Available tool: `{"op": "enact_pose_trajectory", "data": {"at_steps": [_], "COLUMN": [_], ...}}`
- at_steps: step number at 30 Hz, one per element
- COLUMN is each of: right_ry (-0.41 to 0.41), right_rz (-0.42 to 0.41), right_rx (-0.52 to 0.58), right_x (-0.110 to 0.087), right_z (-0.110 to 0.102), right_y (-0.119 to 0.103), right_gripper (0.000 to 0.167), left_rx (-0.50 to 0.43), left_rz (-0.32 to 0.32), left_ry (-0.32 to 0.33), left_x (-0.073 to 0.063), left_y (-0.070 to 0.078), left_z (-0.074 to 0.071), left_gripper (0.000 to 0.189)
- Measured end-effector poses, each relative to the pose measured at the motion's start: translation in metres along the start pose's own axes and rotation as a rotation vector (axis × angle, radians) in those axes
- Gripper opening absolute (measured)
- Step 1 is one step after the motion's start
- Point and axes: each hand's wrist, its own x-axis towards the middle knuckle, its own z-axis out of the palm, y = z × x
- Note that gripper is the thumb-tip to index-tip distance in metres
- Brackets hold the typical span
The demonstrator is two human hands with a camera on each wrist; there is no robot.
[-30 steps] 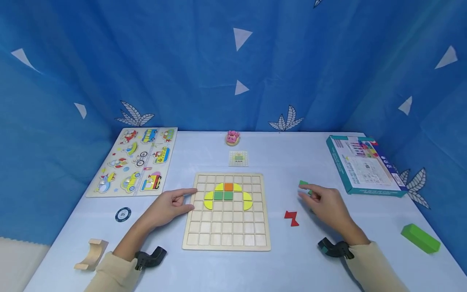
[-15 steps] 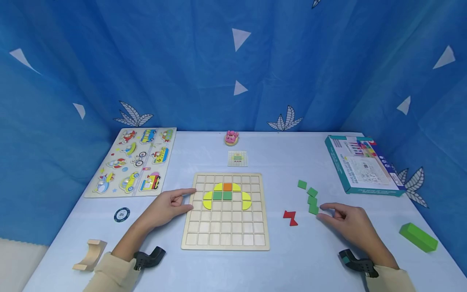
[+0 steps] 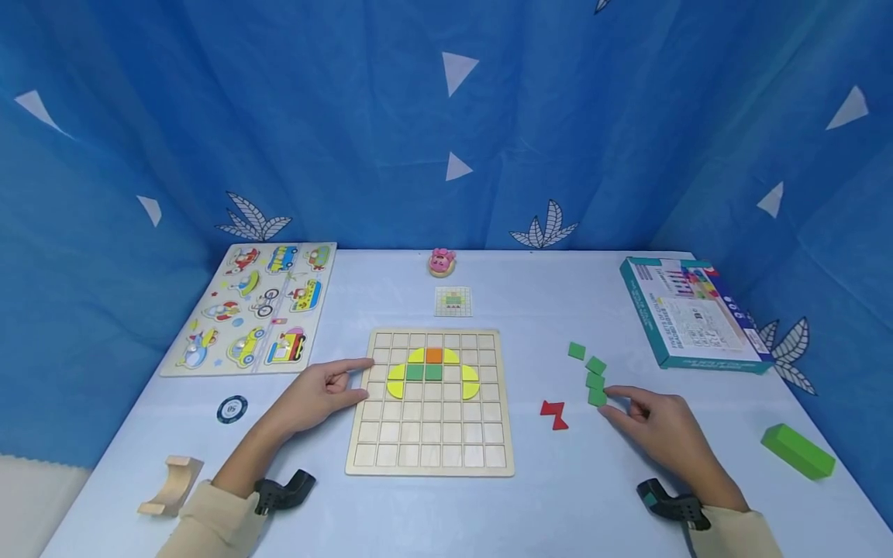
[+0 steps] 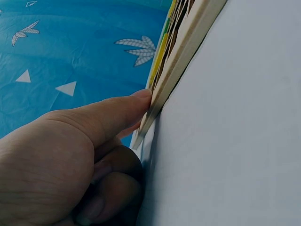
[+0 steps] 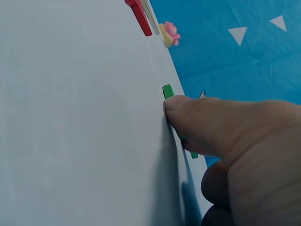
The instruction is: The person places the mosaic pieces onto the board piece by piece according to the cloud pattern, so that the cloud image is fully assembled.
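My left hand [image 3: 317, 395] rests at the left edge of a wooden grid board [image 3: 432, 465]. Its index finger and thumb touch the rim at two spots, and its other fingers are bent, as the left wrist view shows. On the board lie yellow quarter-round tiles [image 3: 470, 390], an orange square tile [image 3: 434, 356] and two green squares [image 3: 415, 373]. Right of the board, several green square tiles [image 3: 576, 351] lie in a crooked line. My right hand [image 3: 663, 430] pinches the nearest green square tile [image 3: 596, 397] between thumb and index finger; the thumb partly covers it in the right wrist view.
Red triangle tiles [image 3: 554, 414] lie between board and right hand. Behind the board are a pattern card [image 3: 453, 301] and a pink toy [image 3: 441, 263]. A picture puzzle [image 3: 247, 310], chip [image 3: 232, 409] and wooden arch [image 3: 173, 487] stand left; a box [image 3: 698, 314] and green block [image 3: 798, 451] right.
My right hand moved from the far green tiles toward me, then slightly left onto the nearest one, which it now pinches. The left hand has stayed at the board's edge.
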Motion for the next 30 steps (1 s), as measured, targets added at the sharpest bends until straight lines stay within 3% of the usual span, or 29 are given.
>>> {"op": "enact_pose_trajectory", "data": {"at_steps": [4, 11, 19, 30], "right_ry": [0.012, 0.054, 0.035, 0.006], "right_rz": [-0.014, -0.129, -0.176, -0.273], "right_rx": [0.019, 0.051, 0.074, 0.187], "right_x": [0.0, 0.003, 0.014, 0.036], "right_z": [0.002, 0.01, 0.024, 0.051], "right_y": [-0.005, -0.024, -0.052, -0.086], "right_gripper": [0.037, 0.031, 0.026, 0.026], "left_rx": [0.003, 0.026, 0.002, -0.001], "left_rz": [-0.012, -0.003, -0.002, 0.0], "left_ry": [0.002, 0.014, 0.007, 0.007], "left_x": [-0.001, 0.0, -0.001, -0.001], "left_y": [0.0, -0.001, -0.001, 0.0], "left_z": [-0.001, 0.001, 0.001, 0.001], "left_gripper": [0.05, 0.05, 0.05, 0.049]}}
